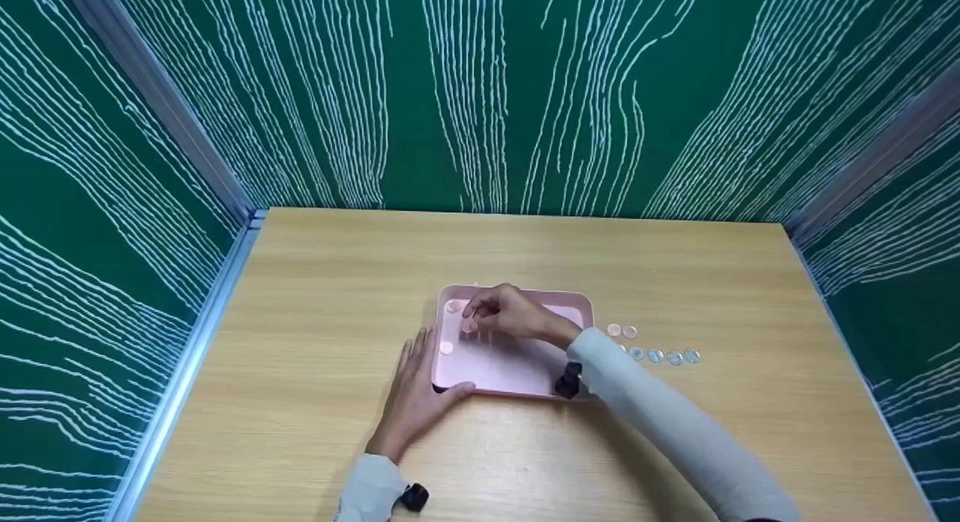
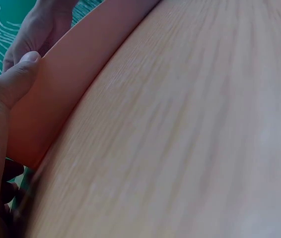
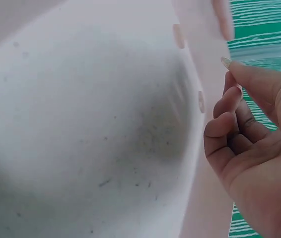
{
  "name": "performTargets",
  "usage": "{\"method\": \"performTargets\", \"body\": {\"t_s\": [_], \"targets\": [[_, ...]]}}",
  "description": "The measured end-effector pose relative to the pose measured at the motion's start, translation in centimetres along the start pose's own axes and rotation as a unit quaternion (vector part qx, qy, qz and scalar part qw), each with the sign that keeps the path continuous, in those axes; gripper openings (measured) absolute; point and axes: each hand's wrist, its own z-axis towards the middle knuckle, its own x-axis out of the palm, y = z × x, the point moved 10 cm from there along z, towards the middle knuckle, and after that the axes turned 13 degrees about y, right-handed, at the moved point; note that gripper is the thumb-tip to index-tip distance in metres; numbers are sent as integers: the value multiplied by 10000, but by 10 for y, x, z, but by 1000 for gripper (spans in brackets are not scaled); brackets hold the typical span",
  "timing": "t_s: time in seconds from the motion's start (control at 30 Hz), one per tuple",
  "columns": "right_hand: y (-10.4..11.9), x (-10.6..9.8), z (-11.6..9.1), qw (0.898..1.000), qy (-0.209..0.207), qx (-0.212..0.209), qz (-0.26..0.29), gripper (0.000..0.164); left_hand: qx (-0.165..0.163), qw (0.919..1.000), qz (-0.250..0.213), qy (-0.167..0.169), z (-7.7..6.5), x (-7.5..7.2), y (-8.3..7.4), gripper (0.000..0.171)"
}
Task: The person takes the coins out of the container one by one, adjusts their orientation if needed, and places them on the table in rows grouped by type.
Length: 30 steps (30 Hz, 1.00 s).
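Observation:
A shallow pink tray (image 1: 517, 391) lies on the table. My left hand (image 1: 412, 402) holds its near left corner, thumb on the front wall and fingers along the left side; in the left wrist view the thumb (image 2: 19, 82) rests at the rim. Over the tray's left part, my right hand (image 1: 510, 312) pinches a coin (image 3: 226, 63) between thumb and index finger, the other fingers curled. Inside the tray, one copper-coloured coin (image 1: 454, 306) lies near the far left corner and another coin (image 1: 446, 347) by the left wall.
Right of the tray, two copper-coloured coins (image 1: 622, 331) lie side by side. Nearer, a row of several silver coins (image 1: 655, 355) is partly hidden by the right sleeve (image 1: 645, 394). Green, white-lined panels (image 1: 465, 94) enclose the wooden table (image 1: 337, 282) at the back and sides.

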Motion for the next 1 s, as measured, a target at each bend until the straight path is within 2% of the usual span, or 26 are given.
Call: {"method": "performTargets", "body": {"t_s": [0.23,0.5,0.73,1.0], "targets": [[-9,-24,-27,9968,-549,330,485,16,-52,10000,-23,31,0,2,1,122],[-31,-54,-66,9833,-1137,771,1195,22,-142,9998,-101,64,-2,2,2,123],[-40,-68,-92,9721,-1363,865,1700,26,-146,9999,-29,50,-3,2,2,125],[-44,-84,-117,9659,-1588,738,1908,29,191,9997,50,-113,-3,-3,-5,123]]}}
